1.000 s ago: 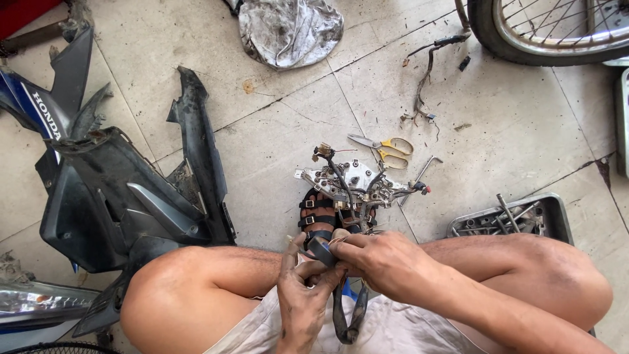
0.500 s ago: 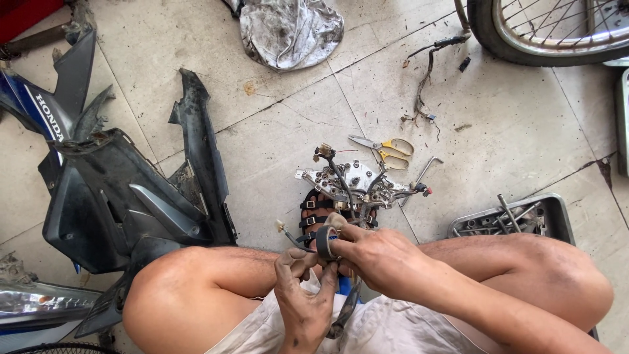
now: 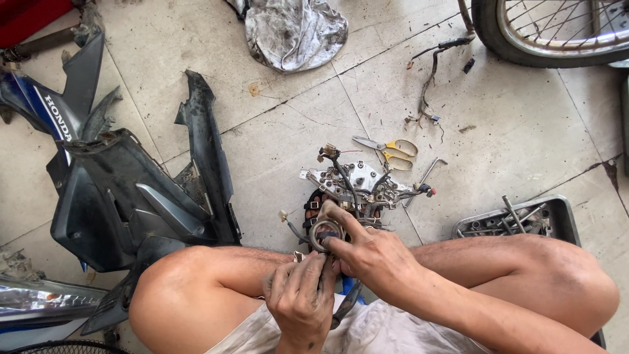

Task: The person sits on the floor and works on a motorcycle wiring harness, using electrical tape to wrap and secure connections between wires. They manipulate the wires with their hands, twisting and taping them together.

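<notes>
Stator-and-wiring assembly (image 3: 357, 190) sat on the tiled floor (image 3: 524, 131) right in front of the person's knees, a greasy lump of pale cast-metal plate with dark copper-wound coils underneath and black wires sprouting off in every direction, some ending in little connectors. A small grey ring (image 3: 324, 233), looked like a rubber seal or roll of tape but honestly couldn't tell which, was pinched at the near edge of it. Right hand (image 3: 373, 252) had its fingers closed on that ring, index stretched out along the top, probably to keep it steady against the wires. Left hand (image 3: 303, 295), pretty grimy, was curled up just under it with the fingertips bunched on something tiny by the ring, so closed as well, though what exactly it had hold of was hidden. Just past the assembly lay yellow-handled scissors (image 3: 390, 149) and a bent metal rod (image 3: 426, 177), both within easy reach. Off to the right a battered metal tray (image 3: 560, 216) held tools and bits. Left side was a pile of dark blue-grey plastic fairing panels (image 3: 124, 196), scuffed and dusty. Further out were a crumpled dirty grey cover (image 3: 295, 29), a scrap of wiring harness (image 3: 432, 72) and a spoked wheel with tyre (image 3: 557, 29).
</notes>
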